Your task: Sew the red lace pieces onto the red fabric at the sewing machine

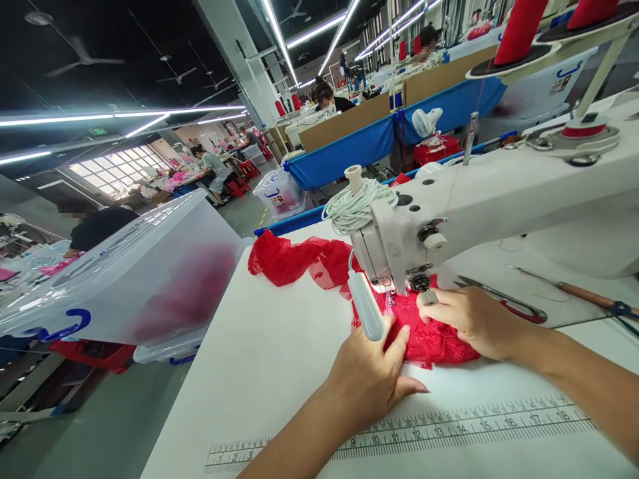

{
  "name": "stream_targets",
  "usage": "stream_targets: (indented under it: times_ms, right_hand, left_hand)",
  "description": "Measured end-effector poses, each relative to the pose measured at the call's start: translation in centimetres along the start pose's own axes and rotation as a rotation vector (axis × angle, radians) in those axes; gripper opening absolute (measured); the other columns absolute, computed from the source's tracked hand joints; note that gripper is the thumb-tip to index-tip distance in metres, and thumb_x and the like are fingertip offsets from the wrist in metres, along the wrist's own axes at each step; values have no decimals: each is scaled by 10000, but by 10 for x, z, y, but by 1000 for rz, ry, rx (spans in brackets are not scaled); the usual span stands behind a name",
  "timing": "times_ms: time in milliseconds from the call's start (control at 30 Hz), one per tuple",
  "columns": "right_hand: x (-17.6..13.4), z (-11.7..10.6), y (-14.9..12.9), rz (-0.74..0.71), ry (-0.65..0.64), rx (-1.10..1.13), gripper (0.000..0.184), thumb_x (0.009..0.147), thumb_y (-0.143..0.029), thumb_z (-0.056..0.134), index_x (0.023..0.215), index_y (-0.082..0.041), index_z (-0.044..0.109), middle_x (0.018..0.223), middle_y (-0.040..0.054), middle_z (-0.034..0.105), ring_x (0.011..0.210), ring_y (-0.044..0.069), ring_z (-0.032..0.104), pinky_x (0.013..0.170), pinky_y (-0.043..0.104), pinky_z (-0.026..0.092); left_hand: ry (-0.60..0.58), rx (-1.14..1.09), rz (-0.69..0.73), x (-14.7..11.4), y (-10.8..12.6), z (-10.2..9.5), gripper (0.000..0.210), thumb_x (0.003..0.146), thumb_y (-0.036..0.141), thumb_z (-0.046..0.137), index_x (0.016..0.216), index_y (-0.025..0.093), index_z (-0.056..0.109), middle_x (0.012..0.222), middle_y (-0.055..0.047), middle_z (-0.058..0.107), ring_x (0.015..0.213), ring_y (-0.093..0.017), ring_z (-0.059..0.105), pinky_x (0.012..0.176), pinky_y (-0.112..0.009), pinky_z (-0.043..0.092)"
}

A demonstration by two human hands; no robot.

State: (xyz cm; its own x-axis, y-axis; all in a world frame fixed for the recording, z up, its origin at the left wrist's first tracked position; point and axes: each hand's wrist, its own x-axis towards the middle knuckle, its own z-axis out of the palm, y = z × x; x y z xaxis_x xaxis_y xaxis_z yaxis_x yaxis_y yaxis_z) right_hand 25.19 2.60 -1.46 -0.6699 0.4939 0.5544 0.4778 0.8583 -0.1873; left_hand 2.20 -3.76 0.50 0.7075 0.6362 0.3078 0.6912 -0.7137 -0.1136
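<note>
Red lace fabric (pixel 442 342) lies bunched under the needle and presser foot (pixel 391 299) of a white sewing machine (pixel 479 193). A thin sheer red length (pixel 284 259) trails behind it across the table. My left hand (pixel 372 366) rests on the near left edge of the lace, fingers stretched and thumb out; a grey-white lamp (pixel 367 309) hides part of its fingertips. My right hand (pixel 466 319) is closed on the lace right of the presser foot, its fingertips partly behind a small knob (pixel 428 299).
Thread snips (pixel 504 299) and a wooden-handled tool (pixel 574 289) lie right of my right hand. A printed ruler (pixel 399 436) runs along the table's front. Left of the white table (pixel 279 352) stands a clear plastic bin (pixel 150 273). Several people work farther back.
</note>
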Motion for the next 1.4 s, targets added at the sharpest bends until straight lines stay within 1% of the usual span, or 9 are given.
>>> stream_targets:
  times_ms: [133, 433, 600, 867, 1000, 1167, 1233, 1300, 1400]
  right_hand:
    - [-2, 1, 1, -6, 6, -18, 293, 767, 29, 333, 719, -200, 509, 659, -12, 495, 497, 103, 372, 468, 248, 206]
    - [-5, 7, 3, 3, 29, -39, 310, 830, -1, 336, 765, -197, 567, 692, 6, 532, 531, 114, 406, 488, 243, 245]
    - [-5, 8, 5, 16, 44, -55, 316, 862, -35, 336, 747, -195, 583, 713, 23, 556, 530, 115, 423, 483, 249, 256]
    - [-4, 11, 9, 49, 58, -46, 318, 883, -57, 349, 780, -206, 610, 720, 17, 582, 532, 110, 472, 473, 235, 283]
    - [-7, 15, 11, 76, 54, -37, 304, 883, -69, 373, 825, -210, 636, 737, 15, 608, 543, 112, 514, 463, 235, 293]
    - [-10, 15, 14, 88, 4, -62, 424, 805, 5, 373, 968, -231, 685, 942, 28, 700, 559, 113, 562, 483, 255, 345]
    - [-10, 12, 13, 45, 1, -49, 529, 781, 27, 353, 1090, -256, 677, 1004, 27, 711, 590, 118, 587, 493, 256, 366]
    - [-9, 7, 10, 1, -17, 8, 598, 769, 39, 342, 1170, -276, 653, 969, 15, 723, 638, 125, 611, 515, 248, 393]
    - [-7, 2, 3, -6, -92, 93, 594, 725, 36, 356, 1142, -266, 652, 956, 12, 722, 690, 133, 618, 558, 245, 414]
  left_hand:
    - [35, 4, -23, -3, 3, 1, 817, 933, 707, 220, 1220, 74, 650, 1202, -237, 648, 938, -344, 663, 656, -416, 583]
    - [52, -20, -53, -4, 4, 6, 853, 926, 716, 163, 1249, 85, 638, 1166, -221, 660, 985, -322, 623, 764, -431, 558]
    - [38, 1, -60, -4, 3, 12, 878, 934, 694, 83, 1281, 89, 618, 1147, -225, 655, 969, -308, 613, 762, -423, 541]
    - [39, 39, -82, -3, -1, 13, 825, 946, 692, 151, 1288, 104, 618, 1152, -223, 656, 979, -325, 613, 761, -436, 536]
    - [0, 64, -101, -4, -2, 14, 762, 941, 697, 280, 1322, 118, 596, 1173, -217, 652, 1042, -343, 599, 801, -453, 537]
    - [11, 66, -86, -2, -4, 14, 702, 956, 648, 350, 1326, 97, 580, 1093, -199, 680, 1103, -354, 575, 947, -535, 473]
    - [45, 41, -57, 0, -5, 13, 638, 973, 587, 383, 1277, 72, 603, 988, -185, 695, 1031, -340, 602, 914, -528, 485]
    - [69, -68, -72, 3, -5, 12, 457, 994, 432, 419, 1155, 78, 660, 824, -139, 685, 860, -286, 630, 782, -448, 519]
    - [71, -279, -174, 6, -5, 10, 323, 971, 195, 387, 873, 143, 691, 617, -54, 591, 611, -184, 564, 589, -307, 462]
